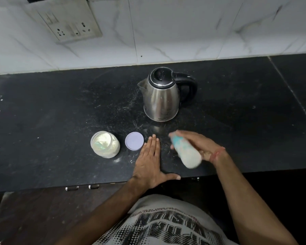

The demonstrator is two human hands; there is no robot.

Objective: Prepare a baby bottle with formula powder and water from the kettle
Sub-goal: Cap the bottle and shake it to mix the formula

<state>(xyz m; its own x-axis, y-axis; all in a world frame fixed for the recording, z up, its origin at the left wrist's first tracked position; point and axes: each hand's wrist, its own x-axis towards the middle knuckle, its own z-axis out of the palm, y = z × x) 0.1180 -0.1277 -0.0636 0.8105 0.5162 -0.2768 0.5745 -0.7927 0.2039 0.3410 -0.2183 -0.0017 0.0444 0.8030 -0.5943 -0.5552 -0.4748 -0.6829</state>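
My right hand (198, 144) grips a baby bottle (185, 152) with a teal cap end and milky white contents; the bottle is tilted above the counter and motion-blurred. My left hand (150, 161) lies flat on the black counter (60, 112), fingers straight, holding nothing. A steel kettle (160, 99) with a black lid and handle stands behind the hands, lid closed. At the left stands an open jar of formula powder (105, 146) with a clear scoop inside. Its pale lilac lid (134, 140) lies flat between the jar and my left hand.
A white marble-tiled wall (184, 29) backs the counter, with a socket panel (69, 20) at the upper left. The counter's front edge runs just below my left hand, with cabinet handles (81, 187) beneath it.
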